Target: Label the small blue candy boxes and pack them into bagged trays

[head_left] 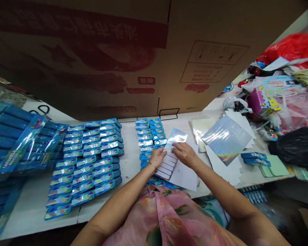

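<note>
Both my hands meet over a narrow holographic label sheet (170, 155) near the middle of the white table. Its upper end shines silver, and its lower part shows several white strips. My left hand (157, 158), with a gold bracelet at the wrist, grips its left edge. My right hand (186, 154) holds its right edge. Under the sheet lies a white paper sheet (184, 176). Just left of my hands stands a column of blue cases with shiny labels (149, 136), partly hidden by my left hand. A larger block of such cases (87, 164) fills the table's left half.
A large cardboard box (92, 58) overhangs the table's back. Plastic-wrapped blue packs (12, 136) lie far left. To the right are a holographic sheet (227, 138), several white offcuts, and two blue cases (254, 159) by a green pad (274, 166). Bags and packaging heap up beyond.
</note>
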Motion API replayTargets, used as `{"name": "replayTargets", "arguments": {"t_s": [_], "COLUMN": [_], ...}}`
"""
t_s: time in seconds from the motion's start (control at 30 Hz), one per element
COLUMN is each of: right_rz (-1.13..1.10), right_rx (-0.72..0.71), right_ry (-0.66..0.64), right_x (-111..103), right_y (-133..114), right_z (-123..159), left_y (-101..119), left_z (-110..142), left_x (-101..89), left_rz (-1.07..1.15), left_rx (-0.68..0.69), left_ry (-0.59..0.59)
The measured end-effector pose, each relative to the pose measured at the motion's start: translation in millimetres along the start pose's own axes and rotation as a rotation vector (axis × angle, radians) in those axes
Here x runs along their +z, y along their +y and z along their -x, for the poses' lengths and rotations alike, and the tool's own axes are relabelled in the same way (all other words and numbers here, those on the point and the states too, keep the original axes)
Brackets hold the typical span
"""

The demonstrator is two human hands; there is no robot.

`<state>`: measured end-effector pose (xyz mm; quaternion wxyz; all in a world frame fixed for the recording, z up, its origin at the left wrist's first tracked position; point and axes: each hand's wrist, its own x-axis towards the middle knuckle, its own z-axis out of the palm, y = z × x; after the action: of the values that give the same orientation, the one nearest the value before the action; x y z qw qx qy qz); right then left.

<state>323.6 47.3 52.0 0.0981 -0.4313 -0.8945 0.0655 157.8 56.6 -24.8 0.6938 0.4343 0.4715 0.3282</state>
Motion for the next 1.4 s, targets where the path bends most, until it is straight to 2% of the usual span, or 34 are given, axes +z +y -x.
{"name": "replayTargets", "arguments": {"t_s": [0.1, 0.2, 0.3, 0.37, 0.47, 0.53, 0.67, 0.87, 1.1, 1.27, 1.4], "right_rz": [-0.211, -0.616, -1.07, -1.287, -1.44, -1.468, -1.328, -0.943, -0.572, -0.304, -0.144], "right_rx": [0.245, 0.535, 0.83, 0.958, 1.05, 1.091, 1.095, 0.957, 0.856, 0.754, 0.676], "right_ry": [0.103, 0.196, 0.253, 0.288, 0.302, 0.29, 0.27, 0.329, 0.235, 0.081, -0.021], "right_x": [-18, -17, 1, 16, 34, 45, 74, 112, 116, 118, 114], "right_y": [-20, -38, -52, -62, -78, -88, -101, -105, -104, -102, -98], "right_z": [2, -2, -11, -17, -24, -28, -37, -52, -61, -64, -56], "left_y": [-7, -10, -7, -2, 2, -1, -17, -37, -48, -61, -63], "left_z": [-6, 1, 25, 45, 70, 79, 78, 59, 43, 33, 33], "left_x": [-8.6, -16.9, -26.1, -32.6, -42.0, -49.4, -71.8, -103.4, -114.9, -114.3, -108.4], "left_rz": [-0.192, -0.218, -0.058, 0.104, 0.211, 0.204, 0.151, -0.052, -0.22, -0.215, -0.226], "left_rx": [0.038, 0.068, 0.046, 0.003, -0.034, -0.05, -0.058, 0.035, 0.141, 0.089, 0.052], "left_ry": [0.087, 0.224, 0.351, 0.335, 0.315, 0.359, 0.454, 0.562, 0.587, 0.602, 0.623]}}
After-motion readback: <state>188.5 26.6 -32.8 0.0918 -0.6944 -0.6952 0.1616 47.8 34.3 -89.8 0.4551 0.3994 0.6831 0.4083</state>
